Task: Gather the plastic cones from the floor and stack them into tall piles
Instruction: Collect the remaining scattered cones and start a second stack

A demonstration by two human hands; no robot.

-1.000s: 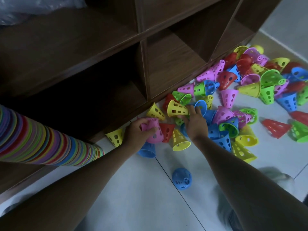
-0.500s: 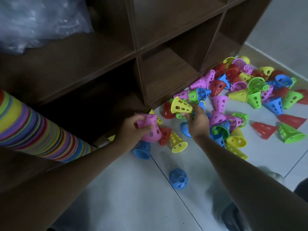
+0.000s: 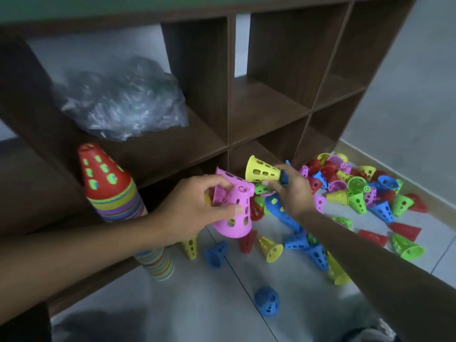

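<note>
Our left hand [image 3: 197, 206] grips pink cones [image 3: 234, 213]; our right hand [image 3: 293, 191] pinches a yellow cone [image 3: 261, 170] above the scattered pile [image 3: 357, 191], beside the tall stack [image 3: 118, 198].

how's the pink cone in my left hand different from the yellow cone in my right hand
The pink cone stands upright with its wide rim facing down; the yellow cone lies sideways, its wide rim pointing left. The left hand wraps the pink cone round its narrow top, while the right hand pinches the yellow cone at its narrow tip. The pink cone has another pink piece held with it; the yellow has something blue. Both are perforated plastic cones of like shape.
</note>
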